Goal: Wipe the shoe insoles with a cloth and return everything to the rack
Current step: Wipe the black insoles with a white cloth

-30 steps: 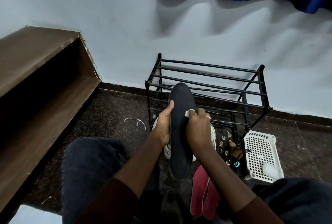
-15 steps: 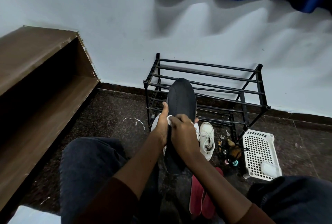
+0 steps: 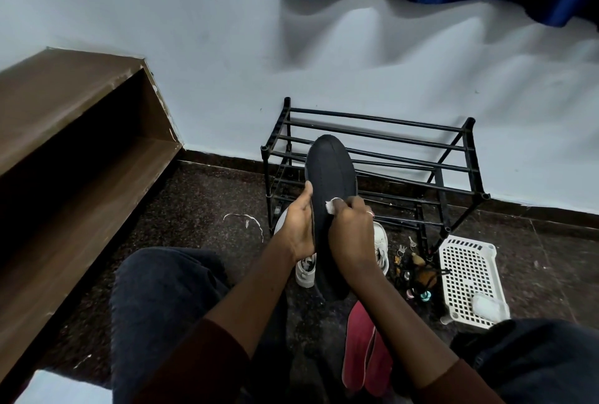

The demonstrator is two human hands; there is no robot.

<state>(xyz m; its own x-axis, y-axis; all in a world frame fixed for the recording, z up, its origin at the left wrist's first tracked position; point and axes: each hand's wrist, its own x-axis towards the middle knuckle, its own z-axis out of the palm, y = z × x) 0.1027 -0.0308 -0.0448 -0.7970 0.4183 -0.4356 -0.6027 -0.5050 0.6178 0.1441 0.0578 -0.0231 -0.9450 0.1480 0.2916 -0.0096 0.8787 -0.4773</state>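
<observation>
Left hand (image 3: 299, 228) holds the insole (image 3: 330, 170) — right hand (image 3: 351, 235) hides most of the cloth (image 3: 330, 207).

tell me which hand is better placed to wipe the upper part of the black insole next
Right, probably. The right hand pinches the white cloth against the black insole, below its upper part. The left hand grips the insole's edge and holds it up, so it suits steadying.

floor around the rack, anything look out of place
Yes: keys and small bits lie scattered between the rack and the white basket, and a thin white scrap lies loose left of the rack.
</observation>
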